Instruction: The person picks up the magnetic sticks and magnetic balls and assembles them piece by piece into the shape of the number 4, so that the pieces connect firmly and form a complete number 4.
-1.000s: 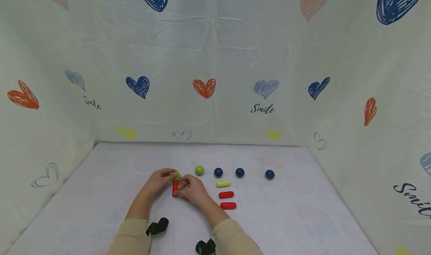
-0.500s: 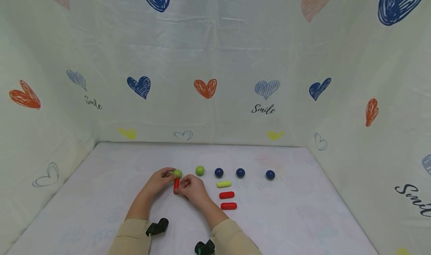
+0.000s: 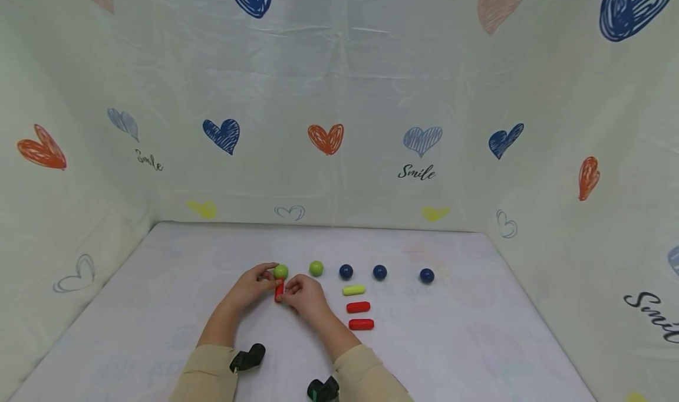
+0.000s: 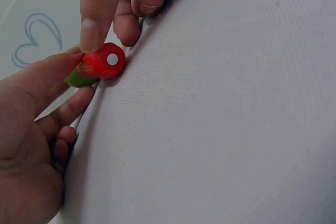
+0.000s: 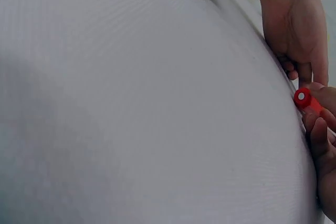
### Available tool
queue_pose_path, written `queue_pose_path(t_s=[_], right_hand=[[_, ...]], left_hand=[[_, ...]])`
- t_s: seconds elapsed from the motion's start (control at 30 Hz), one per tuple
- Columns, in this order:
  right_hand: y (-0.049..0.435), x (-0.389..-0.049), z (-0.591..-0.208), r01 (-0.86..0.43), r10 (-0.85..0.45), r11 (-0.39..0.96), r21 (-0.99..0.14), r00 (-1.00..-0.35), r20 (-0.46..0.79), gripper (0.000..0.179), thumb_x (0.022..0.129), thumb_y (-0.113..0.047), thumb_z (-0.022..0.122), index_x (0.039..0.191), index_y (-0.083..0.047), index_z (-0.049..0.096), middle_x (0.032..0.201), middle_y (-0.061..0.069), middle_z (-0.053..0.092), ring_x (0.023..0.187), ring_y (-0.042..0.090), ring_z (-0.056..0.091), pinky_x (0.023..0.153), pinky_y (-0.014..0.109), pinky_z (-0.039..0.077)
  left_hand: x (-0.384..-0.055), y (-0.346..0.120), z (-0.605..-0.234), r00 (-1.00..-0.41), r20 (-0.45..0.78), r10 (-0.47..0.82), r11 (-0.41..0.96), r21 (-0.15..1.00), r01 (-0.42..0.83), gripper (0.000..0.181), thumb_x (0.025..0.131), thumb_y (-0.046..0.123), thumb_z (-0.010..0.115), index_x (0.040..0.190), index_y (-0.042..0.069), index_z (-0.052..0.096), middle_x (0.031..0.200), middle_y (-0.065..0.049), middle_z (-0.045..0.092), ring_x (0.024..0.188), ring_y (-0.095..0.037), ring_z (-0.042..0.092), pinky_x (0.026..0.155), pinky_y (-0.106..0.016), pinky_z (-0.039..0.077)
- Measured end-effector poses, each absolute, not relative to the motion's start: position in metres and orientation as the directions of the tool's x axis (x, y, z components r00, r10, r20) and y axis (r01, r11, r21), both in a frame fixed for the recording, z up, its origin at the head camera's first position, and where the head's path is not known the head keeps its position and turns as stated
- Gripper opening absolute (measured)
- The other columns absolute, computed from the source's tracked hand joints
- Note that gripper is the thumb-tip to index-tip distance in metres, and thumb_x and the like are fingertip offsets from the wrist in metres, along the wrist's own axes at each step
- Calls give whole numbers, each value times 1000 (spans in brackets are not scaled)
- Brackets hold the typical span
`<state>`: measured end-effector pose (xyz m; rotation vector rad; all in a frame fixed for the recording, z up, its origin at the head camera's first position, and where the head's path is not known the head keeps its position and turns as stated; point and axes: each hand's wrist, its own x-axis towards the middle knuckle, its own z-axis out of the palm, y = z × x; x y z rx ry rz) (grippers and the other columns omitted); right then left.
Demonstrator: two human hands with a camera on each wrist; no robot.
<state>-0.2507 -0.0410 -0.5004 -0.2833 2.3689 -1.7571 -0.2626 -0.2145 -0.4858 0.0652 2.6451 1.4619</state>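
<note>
In the head view a red rod [image 3: 279, 291] stands end-on against a green ball [image 3: 281, 271], left of the table's middle. My left hand [image 3: 253, 287] pinches the ball, with the index finger at its far side and the thumb near where rod and ball meet. Thumb and fingers of my right hand [image 3: 307, 299] grip the rod close to its near end. The left wrist view shows the red rod's round end [image 4: 112, 59] with a pale disc in it; the green ball [image 4: 81, 77] is partly hidden behind. In the right wrist view the rod [image 5: 310, 102] lies between the fingers.
Right of my hands, a second green ball [image 3: 316, 268] and blue balls [image 3: 346, 272], [image 3: 379, 273], [image 3: 427, 276] form a row. Below them lie a yellow-green rod [image 3: 353, 290] and two red rods [image 3: 358, 307], [image 3: 361, 325]. A heart-printed cloth [image 3: 371, 95] hangs behind the white table [image 3: 451, 343].
The green ball and the red rod have shifted slightly away from me, together with the fingers on them. More of the ball shows now. The other balls and rods stay in place.
</note>
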Motion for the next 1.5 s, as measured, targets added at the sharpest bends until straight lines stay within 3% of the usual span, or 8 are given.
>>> queue_pose_path(t_s=[0.27, 0.57, 0.97, 1.5], right_hand=[[-34, -246, -495, 10, -304, 243, -970, -949, -86, 18, 82, -5, 77, 96, -6, 65, 74, -3, 61, 58, 9, 52, 55, 22, 45], [-23, -246, -484, -73, -299, 293, -953, -954, -19, 21, 82, -10, 78, 99, -5, 67, 77, -4, 62, 64, 9, 55, 57, 23, 45], [-2, -257, -473, -84, -244, 336, -938, -970, -1, 25, 82, -14, 79, 102, -4, 67, 79, -3, 62, 67, 13, 55, 58, 23, 46], [24, -279, -465, -224, -228, 422, -878, -964, 136, 24, 79, -9, 81, 99, -5, 68, 85, 1, 63, 78, 12, 56, 67, 26, 47]], left_hand=[[-263, -217, -488, -992, -70, 106, 551, 835, 0, 49, 88, 15, 71, 131, -3, 54, 97, -7, 61, 92, -25, 51, 77, -36, 40], [-265, -214, -483, -990, -67, 122, 566, 825, 14, 51, 87, 13, 72, 132, -3, 52, 91, -7, 61, 83, -22, 52, 72, -34, 41], [-267, -214, -482, -989, -79, 126, 689, 724, 30, 47, 90, 25, 69, 134, 15, 55, 97, 0, 61, 88, -21, 52, 82, -54, 32], [-268, -212, -485, -984, -60, 169, 726, 683, 84, 43, 93, 22, 66, 134, 21, 55, 96, 2, 57, 92, -22, 51, 84, -57, 27]])
